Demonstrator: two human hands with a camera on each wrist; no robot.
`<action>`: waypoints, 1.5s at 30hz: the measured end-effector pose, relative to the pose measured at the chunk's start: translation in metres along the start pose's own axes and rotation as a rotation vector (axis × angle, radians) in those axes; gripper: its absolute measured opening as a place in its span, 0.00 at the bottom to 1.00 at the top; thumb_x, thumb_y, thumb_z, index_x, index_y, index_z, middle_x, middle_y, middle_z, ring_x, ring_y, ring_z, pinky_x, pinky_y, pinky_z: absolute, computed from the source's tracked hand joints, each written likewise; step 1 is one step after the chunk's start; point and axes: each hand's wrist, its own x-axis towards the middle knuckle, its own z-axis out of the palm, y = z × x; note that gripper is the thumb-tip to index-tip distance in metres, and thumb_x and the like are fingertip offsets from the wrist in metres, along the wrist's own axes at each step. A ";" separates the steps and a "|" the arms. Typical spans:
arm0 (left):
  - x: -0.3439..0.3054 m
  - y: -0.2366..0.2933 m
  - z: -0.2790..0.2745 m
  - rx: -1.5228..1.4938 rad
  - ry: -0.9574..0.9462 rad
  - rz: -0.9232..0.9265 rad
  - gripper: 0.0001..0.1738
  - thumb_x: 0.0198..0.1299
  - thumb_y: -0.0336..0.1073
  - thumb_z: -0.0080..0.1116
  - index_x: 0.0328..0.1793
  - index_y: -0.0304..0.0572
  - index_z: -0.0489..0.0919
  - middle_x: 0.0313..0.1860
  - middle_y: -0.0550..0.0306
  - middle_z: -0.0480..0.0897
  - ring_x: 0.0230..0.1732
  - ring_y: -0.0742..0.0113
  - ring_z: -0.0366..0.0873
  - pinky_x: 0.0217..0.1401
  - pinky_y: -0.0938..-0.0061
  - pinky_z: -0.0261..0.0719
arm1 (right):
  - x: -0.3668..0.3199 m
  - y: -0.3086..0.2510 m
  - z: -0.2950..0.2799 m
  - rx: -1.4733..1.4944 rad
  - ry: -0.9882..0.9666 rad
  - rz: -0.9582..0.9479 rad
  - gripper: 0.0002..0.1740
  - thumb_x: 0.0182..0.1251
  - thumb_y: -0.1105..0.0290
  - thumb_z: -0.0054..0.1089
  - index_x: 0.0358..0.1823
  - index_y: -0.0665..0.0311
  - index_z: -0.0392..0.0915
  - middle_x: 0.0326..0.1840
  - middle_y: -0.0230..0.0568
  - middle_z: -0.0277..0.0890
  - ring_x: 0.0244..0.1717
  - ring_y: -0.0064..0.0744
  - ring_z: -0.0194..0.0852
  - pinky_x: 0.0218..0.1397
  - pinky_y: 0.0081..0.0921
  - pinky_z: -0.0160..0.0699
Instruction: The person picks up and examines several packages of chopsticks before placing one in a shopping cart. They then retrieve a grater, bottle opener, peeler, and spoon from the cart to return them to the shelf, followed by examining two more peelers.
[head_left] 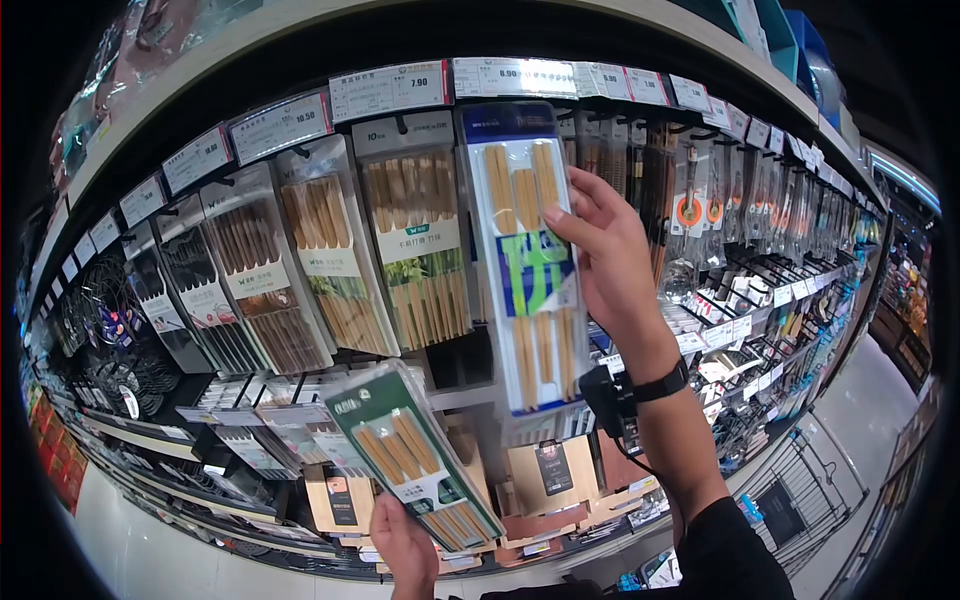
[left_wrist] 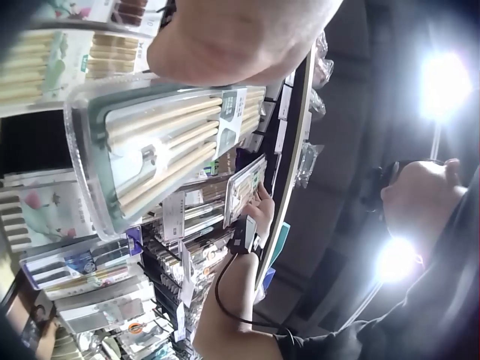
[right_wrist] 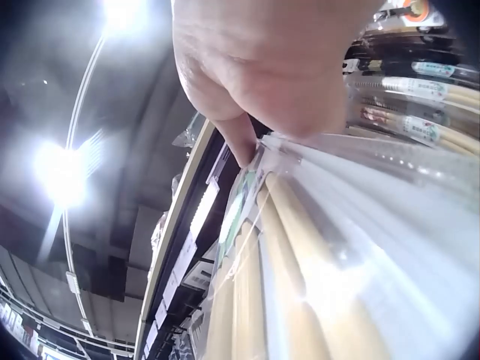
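Note:
My right hand (head_left: 612, 255) grips a blue-and-white pack of chopsticks (head_left: 528, 270) by its right edge, thumb across the front. The pack stands upright before the hanging display; its pale wooden sticks show large in the right wrist view, under the right hand (right_wrist: 262, 82). Lower and to the left, my left hand (head_left: 405, 545) holds a green-backed pack of chopsticks (head_left: 415, 460) by its lower left edge, with the pack tilted. Up close in the left wrist view, the clear cover of this green-backed pack (left_wrist: 169, 146) lies beside the left hand (left_wrist: 232, 41).
Several chopstick packs (head_left: 412, 230) hang on hooks behind and left of the held ones, under a row of price tags (head_left: 390, 92). Hanging kitchen tools (head_left: 690, 210) line the right side. Wooden boards (head_left: 550, 478) sit on a lower shelf, and a wire cart (head_left: 800, 490) stands at lower right.

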 end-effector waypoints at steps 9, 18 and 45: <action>0.091 0.059 0.081 0.307 -0.458 0.208 0.13 0.75 0.33 0.49 0.55 0.29 0.75 0.47 0.57 0.81 0.48 0.76 0.77 0.54 0.80 0.73 | -0.085 -0.018 -0.038 -0.063 0.115 0.067 0.33 0.61 0.81 0.61 0.68 0.77 0.61 0.60 0.51 0.75 0.59 0.34 0.75 0.64 0.28 0.73; 0.146 0.057 0.181 0.189 -0.599 0.193 0.15 0.76 0.36 0.48 0.57 0.30 0.75 0.46 0.58 0.83 0.47 0.79 0.77 0.54 0.81 0.73 | -0.140 -0.045 -0.091 -0.195 0.237 0.110 0.35 0.58 0.78 0.65 0.67 0.76 0.62 0.59 0.52 0.74 0.59 0.36 0.75 0.63 0.30 0.74; 0.153 0.035 0.218 0.122 -0.470 0.277 0.15 0.75 0.38 0.50 0.55 0.31 0.75 0.45 0.59 0.82 0.46 0.78 0.76 0.54 0.81 0.72 | -0.165 -0.061 -0.140 -0.204 0.287 0.172 0.35 0.57 0.79 0.64 0.66 0.76 0.61 0.58 0.54 0.75 0.57 0.37 0.77 0.62 0.31 0.74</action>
